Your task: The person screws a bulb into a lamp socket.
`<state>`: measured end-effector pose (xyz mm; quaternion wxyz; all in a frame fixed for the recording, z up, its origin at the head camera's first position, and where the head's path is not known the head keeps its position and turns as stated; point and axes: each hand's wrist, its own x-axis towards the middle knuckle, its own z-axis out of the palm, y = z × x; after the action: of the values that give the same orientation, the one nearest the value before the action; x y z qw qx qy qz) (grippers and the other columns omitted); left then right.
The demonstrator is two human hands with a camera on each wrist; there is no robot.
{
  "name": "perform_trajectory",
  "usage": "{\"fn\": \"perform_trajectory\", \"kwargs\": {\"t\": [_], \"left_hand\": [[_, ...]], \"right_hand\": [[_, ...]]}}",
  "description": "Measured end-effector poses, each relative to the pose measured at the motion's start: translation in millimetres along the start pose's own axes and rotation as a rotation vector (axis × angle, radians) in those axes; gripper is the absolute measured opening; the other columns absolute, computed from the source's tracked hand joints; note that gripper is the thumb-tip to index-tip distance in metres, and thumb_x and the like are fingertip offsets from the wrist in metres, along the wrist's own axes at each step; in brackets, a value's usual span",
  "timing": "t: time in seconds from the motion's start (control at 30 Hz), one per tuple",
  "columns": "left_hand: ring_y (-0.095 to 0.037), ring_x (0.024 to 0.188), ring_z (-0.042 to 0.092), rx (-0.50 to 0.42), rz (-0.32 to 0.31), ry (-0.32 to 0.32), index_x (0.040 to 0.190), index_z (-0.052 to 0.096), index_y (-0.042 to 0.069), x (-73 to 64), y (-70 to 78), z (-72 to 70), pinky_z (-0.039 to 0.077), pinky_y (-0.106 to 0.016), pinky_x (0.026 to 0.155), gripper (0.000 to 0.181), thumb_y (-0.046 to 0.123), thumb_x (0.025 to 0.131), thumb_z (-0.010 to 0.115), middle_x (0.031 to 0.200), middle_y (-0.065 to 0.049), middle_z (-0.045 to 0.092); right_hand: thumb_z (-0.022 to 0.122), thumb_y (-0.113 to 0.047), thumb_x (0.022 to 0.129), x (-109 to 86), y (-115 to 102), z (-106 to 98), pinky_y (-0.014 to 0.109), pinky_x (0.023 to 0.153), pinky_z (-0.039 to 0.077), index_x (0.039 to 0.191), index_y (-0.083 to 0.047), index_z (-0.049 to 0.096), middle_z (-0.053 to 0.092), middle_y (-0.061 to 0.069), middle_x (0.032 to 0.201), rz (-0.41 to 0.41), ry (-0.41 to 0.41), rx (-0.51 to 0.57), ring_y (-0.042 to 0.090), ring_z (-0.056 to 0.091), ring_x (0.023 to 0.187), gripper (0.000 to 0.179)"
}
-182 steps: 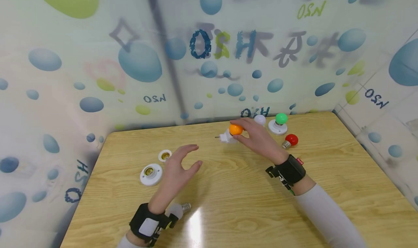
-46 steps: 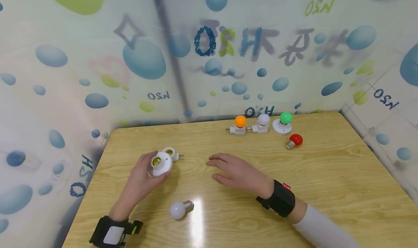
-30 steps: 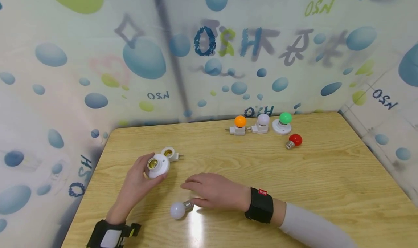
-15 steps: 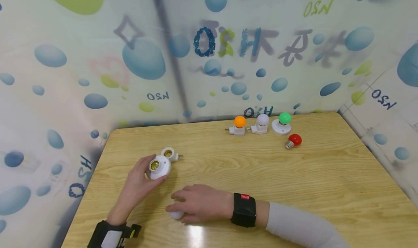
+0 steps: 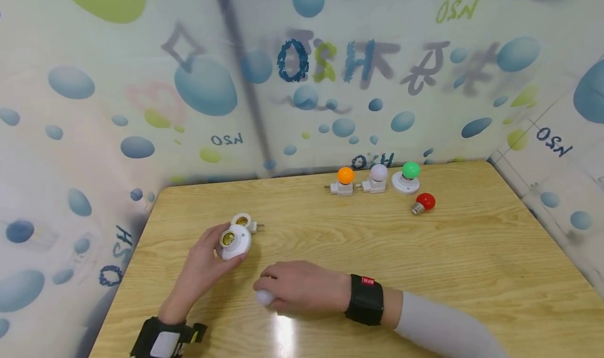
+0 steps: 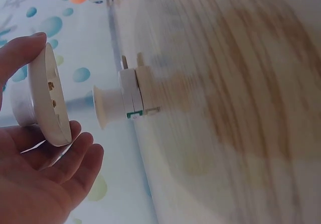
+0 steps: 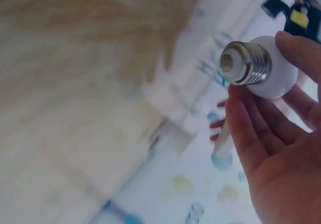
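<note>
My left hand point(image 5: 200, 269) grips a round white lamp holder point(image 5: 239, 242) by its edge, its brass-lined socket facing up in the head view. From the left wrist view, the underside of the lamp holder point(image 6: 50, 96) is visible, raised off the table. My right hand point(image 5: 302, 286) pinches a white light bulb point(image 5: 265, 296) above the table. Its metal screw base point(image 7: 246, 63) points away from the palm in the right wrist view. Just behind the lamp holder stands a white plug-in socket point(image 5: 242, 221) with its prongs to the right.
At the back right stand an orange bulb point(image 5: 345, 175) and a white bulb point(image 5: 379, 172) in plug-in sockets, and a green bulb point(image 5: 411, 170) on a round base. A loose red bulb point(image 5: 426, 201) lies in front of them. A patterned wall borders the wooden table point(image 5: 424, 253).
My right hand has come left and forward to the loose white bulb and picked it up. The left hand still holds the lamp holder, now tilted slightly. Earlier, the right hand held the orange bulb.
</note>
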<state>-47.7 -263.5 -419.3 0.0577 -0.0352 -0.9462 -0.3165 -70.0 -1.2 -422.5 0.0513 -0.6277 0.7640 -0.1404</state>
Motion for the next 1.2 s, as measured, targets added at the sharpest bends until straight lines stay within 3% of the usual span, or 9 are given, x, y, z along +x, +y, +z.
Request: {"fn": "perform_trajectory", "kwargs": {"t": [0.37, 0.73, 0.9, 1.2], "left_hand": [[-0.041, 0.121, 0.059, -0.026, 0.08, -0.04, 0.144, 0.053, -0.005, 14.7, 23.4, 21.2, 0.051, -0.057, 0.099, 0.08, 0.024, 0.079, 0.092, 0.14, -0.024, 0.056], [-0.029, 0.11, 0.062, -0.078, 0.167, -0.084, 0.138, 0.058, -0.003, 25.4, 65.5, 58.7, 0.054, -0.046, 0.093, 0.076, 0.028, 0.076, 0.089, 0.127, -0.014, 0.059], [-0.025, 0.111, 0.06, -0.104, 0.185, -0.149, 0.14, 0.057, -0.001, 26.4, 83.1, 73.6, 0.054, -0.045, 0.095, 0.078, 0.028, 0.075, 0.087, 0.13, -0.011, 0.056], [-0.023, 0.11, 0.061, -0.114, 0.24, -0.222, 0.141, 0.055, -0.004, 24.9, 101.8, 94.9, 0.055, -0.043, 0.098, 0.08, 0.023, 0.075, 0.092, 0.129, -0.011, 0.054]], "right_hand": [[0.073, -0.029, 0.099, -67.4, 29, -35, 0.03, 0.099, 0.053, 0.147, -0.018, 0.057, 0.064, 0.001, 0.133, 0.197, 0.19, 0.07, 0.014, 0.06, 0.117, 0.052], [0.076, -0.025, 0.097, -122.5, 47, -50, 0.031, 0.086, 0.057, 0.147, -0.02, 0.056, 0.055, 0.003, 0.132, 0.43, 0.339, 0.197, 0.014, 0.059, 0.104, 0.054], [0.077, -0.02, 0.095, -134.6, 49, -52, 0.035, 0.09, 0.059, 0.145, -0.015, 0.058, 0.053, 0.004, 0.133, 0.505, 0.399, 0.215, 0.017, 0.059, 0.108, 0.054], [0.078, -0.026, 0.095, -138.1, 50, -55, 0.042, 0.097, 0.056, 0.139, -0.011, 0.059, 0.055, 0.002, 0.138, 0.498, 0.438, 0.247, 0.016, 0.059, 0.114, 0.051]]}}
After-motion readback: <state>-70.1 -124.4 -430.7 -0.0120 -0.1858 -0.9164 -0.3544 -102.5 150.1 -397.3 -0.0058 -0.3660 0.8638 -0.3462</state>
